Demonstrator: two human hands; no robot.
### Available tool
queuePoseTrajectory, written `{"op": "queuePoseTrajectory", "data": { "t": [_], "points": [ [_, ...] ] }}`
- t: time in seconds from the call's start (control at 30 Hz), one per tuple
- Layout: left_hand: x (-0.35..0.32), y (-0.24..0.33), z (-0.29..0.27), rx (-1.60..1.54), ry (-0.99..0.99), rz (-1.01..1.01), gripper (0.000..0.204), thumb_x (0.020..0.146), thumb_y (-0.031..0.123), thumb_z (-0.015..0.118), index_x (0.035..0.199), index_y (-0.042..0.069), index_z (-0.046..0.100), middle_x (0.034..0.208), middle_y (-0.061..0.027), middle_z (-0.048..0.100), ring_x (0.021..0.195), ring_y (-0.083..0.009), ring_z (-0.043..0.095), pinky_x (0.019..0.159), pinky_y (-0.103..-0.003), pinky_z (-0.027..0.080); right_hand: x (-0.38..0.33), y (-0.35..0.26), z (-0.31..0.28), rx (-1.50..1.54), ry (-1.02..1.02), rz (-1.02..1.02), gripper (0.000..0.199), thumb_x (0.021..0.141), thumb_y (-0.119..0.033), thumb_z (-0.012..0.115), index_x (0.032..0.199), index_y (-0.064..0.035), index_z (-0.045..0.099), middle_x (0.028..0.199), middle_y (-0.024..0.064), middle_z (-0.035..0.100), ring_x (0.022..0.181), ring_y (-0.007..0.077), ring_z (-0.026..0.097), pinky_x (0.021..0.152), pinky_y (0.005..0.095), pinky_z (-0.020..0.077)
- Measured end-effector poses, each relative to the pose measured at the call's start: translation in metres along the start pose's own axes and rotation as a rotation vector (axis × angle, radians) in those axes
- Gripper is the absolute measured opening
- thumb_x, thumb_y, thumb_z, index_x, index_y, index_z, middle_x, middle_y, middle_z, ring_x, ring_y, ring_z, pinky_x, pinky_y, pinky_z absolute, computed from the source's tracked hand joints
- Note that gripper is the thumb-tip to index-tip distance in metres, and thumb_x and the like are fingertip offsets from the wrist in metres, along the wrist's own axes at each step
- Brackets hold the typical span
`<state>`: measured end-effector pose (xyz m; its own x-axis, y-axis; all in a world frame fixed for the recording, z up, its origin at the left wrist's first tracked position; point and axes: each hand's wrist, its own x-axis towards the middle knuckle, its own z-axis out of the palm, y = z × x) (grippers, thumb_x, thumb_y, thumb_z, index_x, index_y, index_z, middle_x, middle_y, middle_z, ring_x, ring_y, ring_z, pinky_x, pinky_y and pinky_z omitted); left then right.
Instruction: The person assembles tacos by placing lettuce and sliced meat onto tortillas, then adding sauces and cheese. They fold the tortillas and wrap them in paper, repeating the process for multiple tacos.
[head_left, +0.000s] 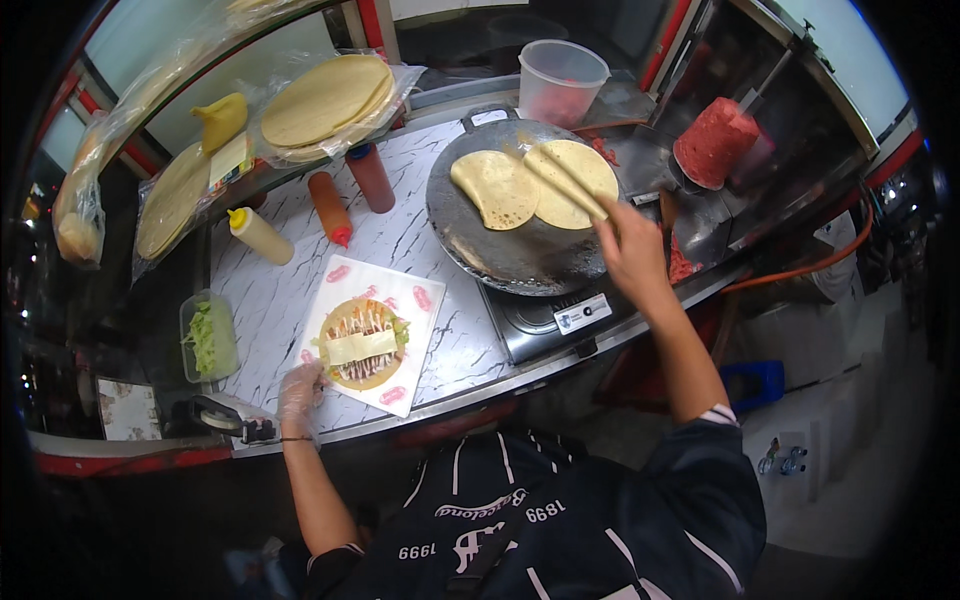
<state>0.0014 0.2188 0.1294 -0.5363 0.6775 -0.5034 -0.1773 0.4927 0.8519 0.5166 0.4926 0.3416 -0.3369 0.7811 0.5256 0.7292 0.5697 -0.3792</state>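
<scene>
My right hand (636, 252) is closed round a pair of long, pale tongs (566, 180), which lie across the right-hand flatbread (590, 168) on a dark round griddle (500, 262). Touching that bread on its left is a second flatbread (492, 190), with its left edge curled up. My left hand (300, 395), in a clear plastic glove, rests by the near left edge of a printed paper sheet (338, 277). Its fingers are bent, and whether they pinch the paper is unclear. On the sheet, a flatbread (365, 382) carries shredded filling, white sauce and pale cheese strips (362, 347).
Squeeze bottles stand or lie beyond the paper: yellow-capped (262, 238), orange (328, 205) and dark red (371, 180). A lettuce tub (208, 340) is far left. Bagged flatbreads (325, 100) sit on a shelf. Behind the griddle is a clear bucket (563, 85); red meat (716, 143) hangs right.
</scene>
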Motion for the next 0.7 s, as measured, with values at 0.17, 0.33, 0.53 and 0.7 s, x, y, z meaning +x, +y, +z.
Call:
{"op": "queuePoseTrajectory", "data": {
  "t": [0.17,0.33,0.53,0.7],
  "points": [
    [0.010,0.001,-0.001,0.180,0.026,0.081,0.028,0.100,0.028,0.076,0.084,0.005,0.073,0.071,0.0004,0.066,0.055,-0.0087,0.052,0.050,-0.028,0.040,-0.047,-0.021,0.024,-0.008,-0.221,0.087,0.031,0.102,-0.022,0.067,0.129,-0.0083,0.070,0.098,0.0189,0.073,0.091,0.0432,0.072,0.079,0.0517,0.0575],
    [0.013,0.011,0.000,0.409,0.094,0.226,0.029,0.097,0.025,0.078,0.106,-0.002,0.082,0.086,-0.0070,0.078,0.076,-0.0157,0.069,0.073,-0.031,0.054,-0.051,-0.004,0.001,0.023,0.094,0.201,0.034,0.102,-0.025,0.068,0.131,-0.0063,0.071,0.109,0.0209,0.076,0.093,0.0432,0.074,0.079,0.0490,0.0583],
    [0.009,0.018,0.005,0.547,0.050,0.494,0.031,0.096,0.027,0.077,0.107,-0.002,0.081,0.096,-0.0169,0.081,0.087,-0.0233,0.075,0.085,-0.037,0.056,-0.089,0.083,-0.063,-0.325,0.105,0.595,0.041,0.108,-0.037,0.062,0.136,-0.0081,0.071,0.113,0.0253,0.077,0.108,0.0470,0.073,0.089,0.0512,0.0562],
    [0.014,0.031,-0.002,0.588,-0.155,0.487,0.030,0.095,0.025,0.077,0.112,0.000,0.081,0.102,-0.0164,0.079,0.094,-0.0264,0.074,0.088,-0.036,0.056,-0.111,0.128,-0.040,-0.467,-0.075,0.562,0.044,0.110,-0.040,0.058,0.142,-0.0116,0.067,0.117,0.0255,0.075,0.112,0.0481,0.070,0.091,0.0539,0.0555]
  ]
}}
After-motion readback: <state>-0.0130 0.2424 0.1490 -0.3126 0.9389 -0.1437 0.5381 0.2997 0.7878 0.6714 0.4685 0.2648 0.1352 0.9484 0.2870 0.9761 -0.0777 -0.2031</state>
